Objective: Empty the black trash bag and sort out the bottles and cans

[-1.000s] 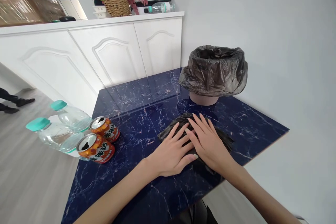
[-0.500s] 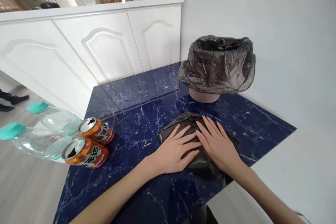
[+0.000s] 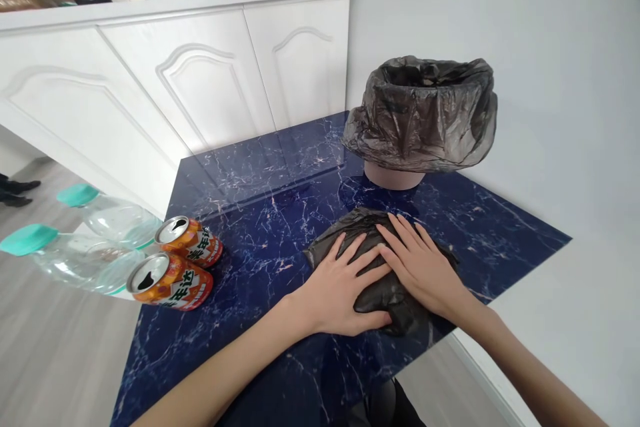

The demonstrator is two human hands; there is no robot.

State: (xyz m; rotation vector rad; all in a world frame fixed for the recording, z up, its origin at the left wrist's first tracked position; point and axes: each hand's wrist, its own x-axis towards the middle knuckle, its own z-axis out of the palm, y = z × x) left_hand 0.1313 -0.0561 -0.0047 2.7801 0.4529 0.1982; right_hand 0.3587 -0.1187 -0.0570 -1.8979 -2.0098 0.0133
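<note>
Slid slightly nearer across folded bag (image 3: 380, 283): left hand (image 3: 340, 293) and right hand (image 3: 425, 267), both flat, fingers spread, pressing it onto worktop (image 3: 250, 213), just before lined bin (image 3: 423, 117).

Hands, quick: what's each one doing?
Left hand: open, flat on the black bag.
Right hand: open, flat on it too.

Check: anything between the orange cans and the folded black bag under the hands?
Nothing: head view shows bare blue marble tabletop between the cans and the bag.
</note>
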